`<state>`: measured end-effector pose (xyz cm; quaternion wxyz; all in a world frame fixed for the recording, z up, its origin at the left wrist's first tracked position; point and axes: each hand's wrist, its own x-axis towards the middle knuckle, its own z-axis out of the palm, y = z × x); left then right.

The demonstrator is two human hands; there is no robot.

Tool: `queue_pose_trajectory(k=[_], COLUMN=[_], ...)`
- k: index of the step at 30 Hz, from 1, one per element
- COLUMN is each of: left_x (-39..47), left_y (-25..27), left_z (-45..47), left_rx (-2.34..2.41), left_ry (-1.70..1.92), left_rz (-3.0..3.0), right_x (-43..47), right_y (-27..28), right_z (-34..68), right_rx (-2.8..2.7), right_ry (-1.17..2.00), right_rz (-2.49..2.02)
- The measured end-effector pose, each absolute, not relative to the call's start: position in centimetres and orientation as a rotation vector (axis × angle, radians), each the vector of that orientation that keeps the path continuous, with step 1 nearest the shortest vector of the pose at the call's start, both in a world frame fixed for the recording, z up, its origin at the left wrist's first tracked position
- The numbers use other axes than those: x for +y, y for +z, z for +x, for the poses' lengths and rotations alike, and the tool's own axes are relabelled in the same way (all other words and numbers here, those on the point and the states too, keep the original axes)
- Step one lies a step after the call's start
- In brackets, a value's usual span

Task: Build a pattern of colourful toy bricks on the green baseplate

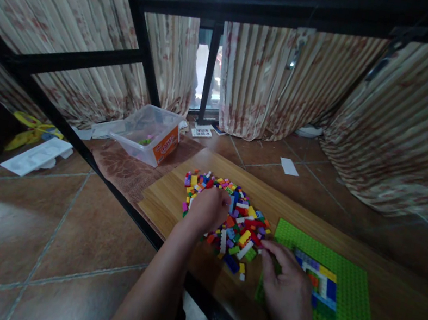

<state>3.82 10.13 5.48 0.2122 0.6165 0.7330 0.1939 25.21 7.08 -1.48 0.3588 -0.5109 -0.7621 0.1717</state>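
A heap of colourful toy building bricks (244, 223) is spread over the wooden tabletop. My left hand (210, 209) hangs over the heap's left part with fingers curled in; whatever they grip is hidden. At the heap's right edge, beside red and white bricks, my right hand (286, 277) has thumb and forefinger brought together; I cannot make out what is between the tips. Right of the heap lies a green baseplate (357, 301), partly behind my right hand. On it stands a low square brick build (326, 287) in blue, yellow, white and orange.
A clear plastic tub (135, 149) with an orange label and a few bricks stands on a brown cloth (113, 167) at the left. A black metal frame (142, 51) crosses the view. White trays (36, 155) and papers (289, 167) lie on the tiled floor near the curtains.
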Motion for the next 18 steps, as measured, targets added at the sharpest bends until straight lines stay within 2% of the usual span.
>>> queue_pose_trajectory(k=[9,18], left_x=[8.8,7.7], left_y=[5.3,4.6], left_z=[-3.2,-4.6], left_rx=[2.348,2.201], left_ry=[0.33,0.209], left_rz=[1.468,1.445], right_x=[7.0,7.0], right_y=[-0.7,-0.8], right_z=[25.0,24.8], right_rx=[-1.952,-1.953], right_ry=[0.439,0.462], right_rz=[-1.287,-1.264])
